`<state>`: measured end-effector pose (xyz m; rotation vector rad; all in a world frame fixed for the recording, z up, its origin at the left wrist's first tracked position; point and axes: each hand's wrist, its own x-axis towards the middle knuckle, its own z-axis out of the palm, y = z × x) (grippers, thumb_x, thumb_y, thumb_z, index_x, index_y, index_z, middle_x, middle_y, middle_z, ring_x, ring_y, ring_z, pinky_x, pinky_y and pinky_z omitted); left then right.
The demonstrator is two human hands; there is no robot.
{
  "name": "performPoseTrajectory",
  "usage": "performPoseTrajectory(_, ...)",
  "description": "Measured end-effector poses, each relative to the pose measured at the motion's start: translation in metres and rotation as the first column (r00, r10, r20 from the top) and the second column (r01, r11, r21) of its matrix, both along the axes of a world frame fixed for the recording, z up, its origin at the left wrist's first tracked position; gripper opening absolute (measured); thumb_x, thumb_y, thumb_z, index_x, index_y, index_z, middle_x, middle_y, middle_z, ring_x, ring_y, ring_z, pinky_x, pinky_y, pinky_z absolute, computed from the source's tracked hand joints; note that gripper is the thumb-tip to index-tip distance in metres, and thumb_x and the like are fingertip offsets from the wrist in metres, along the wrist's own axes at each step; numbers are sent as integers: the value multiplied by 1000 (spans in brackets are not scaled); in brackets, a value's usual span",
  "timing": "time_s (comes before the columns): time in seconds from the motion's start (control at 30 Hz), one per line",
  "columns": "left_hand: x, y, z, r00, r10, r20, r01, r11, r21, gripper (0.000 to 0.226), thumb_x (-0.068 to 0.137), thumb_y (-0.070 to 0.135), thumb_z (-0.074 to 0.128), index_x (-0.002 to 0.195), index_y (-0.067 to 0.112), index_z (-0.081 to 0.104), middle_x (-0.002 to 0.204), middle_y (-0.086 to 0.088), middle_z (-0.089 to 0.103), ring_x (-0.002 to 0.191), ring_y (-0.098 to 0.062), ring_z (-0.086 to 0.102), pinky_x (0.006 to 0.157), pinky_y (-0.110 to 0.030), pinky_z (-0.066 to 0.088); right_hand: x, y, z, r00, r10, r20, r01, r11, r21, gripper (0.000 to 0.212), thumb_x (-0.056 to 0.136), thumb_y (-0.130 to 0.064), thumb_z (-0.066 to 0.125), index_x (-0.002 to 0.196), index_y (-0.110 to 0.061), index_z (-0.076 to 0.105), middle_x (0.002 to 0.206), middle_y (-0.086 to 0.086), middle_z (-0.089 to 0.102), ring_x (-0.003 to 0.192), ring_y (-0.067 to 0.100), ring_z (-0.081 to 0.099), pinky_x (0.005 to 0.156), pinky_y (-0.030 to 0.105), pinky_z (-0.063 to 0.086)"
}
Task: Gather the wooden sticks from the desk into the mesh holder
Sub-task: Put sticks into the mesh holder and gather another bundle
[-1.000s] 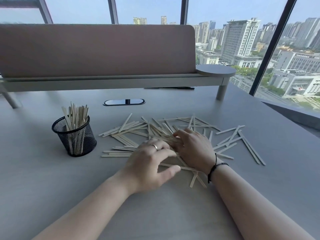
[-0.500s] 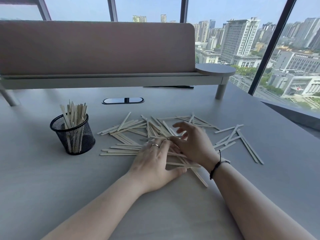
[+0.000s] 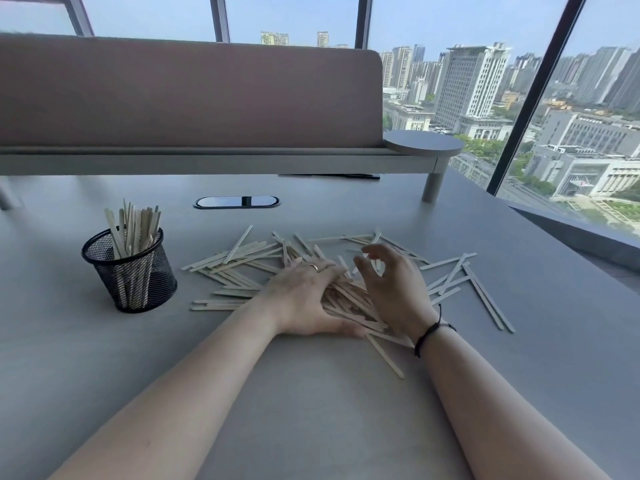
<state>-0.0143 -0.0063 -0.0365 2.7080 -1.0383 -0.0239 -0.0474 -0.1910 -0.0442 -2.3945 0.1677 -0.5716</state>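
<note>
Many flat wooden sticks [image 3: 239, 259] lie scattered across the middle of the grey desk [image 3: 311, 410]. A black mesh holder [image 3: 130, 275] stands at the left with several sticks upright in it. My left hand [image 3: 304, 299] rests palm-down on a bunch of sticks [image 3: 349, 303], thumb tucked under them at the near side. My right hand [image 3: 391, 285] stands on its edge against the bunch's right side, fingers curled and raised. The two hands press the bunch between them. More loose sticks [image 3: 485, 299] lie to the right.
A padded divider panel [image 3: 190, 91] on a low shelf [image 3: 207, 162] crosses the back of the desk, with a round end plate [image 3: 423, 143]. A cable port [image 3: 237, 201] sits behind the sticks. Large windows show a city at right.
Both hands have scooped sticks together into a bunch between them. My right hand rose from flat onto its edge, fingers lifting. My left hand slid forward over the pile.
</note>
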Motion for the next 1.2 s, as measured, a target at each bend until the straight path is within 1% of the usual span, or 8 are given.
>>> performPoseTrajectory(0.1,3,-2,-5,998,3,70,1,999,-47,107,58,99,47,142,33,50,143,8,48,138,-17,36,119,-38,28,2,2,-5,995,43,-88,-46,999,-24,39,92,-55,52,118,-29,65,119,-1,69,112,24,60,94,38,47)
performPoseTrajectory(0.2,1,-1,-10,996,10,91,-3,997,-80,98,59,97,48,130,30,57,124,4,54,124,-17,43,109,-35,36,5,6,-5,991,75,-111,-77,997,-15,36,92,-54,51,110,-28,67,111,-4,71,108,20,62,90,37,48)
performPoseTrajectory(0.37,0,1,-13,991,1,135,19,989,-149,84,60,92,55,104,21,61,95,5,47,103,-21,52,89,-35,41,3,11,0,990,95,-99,-93,995,26,31,94,-51,51,100,-27,69,101,-5,71,100,19,63,85,34,48)
performPoseTrajectory(0.63,-3,4,-13,984,-55,169,88,976,-197,71,69,84,60,95,17,63,94,2,61,95,-21,57,72,-32,36,-7,13,8,997,82,4,-81,991,110,36,95,-50,54,82,-19,70,80,-7,71,83,16,65,75,35,52)
performPoseTrajectory(0.77,-4,6,-12,922,-41,385,123,974,-192,63,72,79,62,74,15,58,73,0,60,72,-27,60,63,-29,25,-7,14,13,995,51,86,-66,982,179,49,97,-51,51,78,-10,70,74,2,72,77,19,67,74,38,53)
performPoseTrajectory(0.87,-6,7,-9,842,-1,539,134,969,-208,61,72,78,56,64,18,55,57,1,58,51,-26,59,55,-24,25,-6,14,15,990,33,138,-81,929,361,45,98,-49,51,73,-18,72,64,-6,71,71,11,68,76,38,54)
performPoseTrajectory(1.0,-3,12,-9,814,40,580,139,955,-262,63,74,81,50,66,19,57,57,1,59,50,-26,63,45,-24,33,-6,13,16,979,18,201,-117,862,493,49,99,-51,47,71,-19,72,62,-1,70,66,17,68,74,41,53)
performPoseTrajectory(1.2,0,19,-7,778,57,625,175,937,-303,61,74,78,56,71,17,60,59,2,59,50,-24,64,43,-25,35,-7,13,17,976,29,217,-151,809,568,56,100,-53,43,74,-14,73,67,7,72,66,19,66,65,32,47)
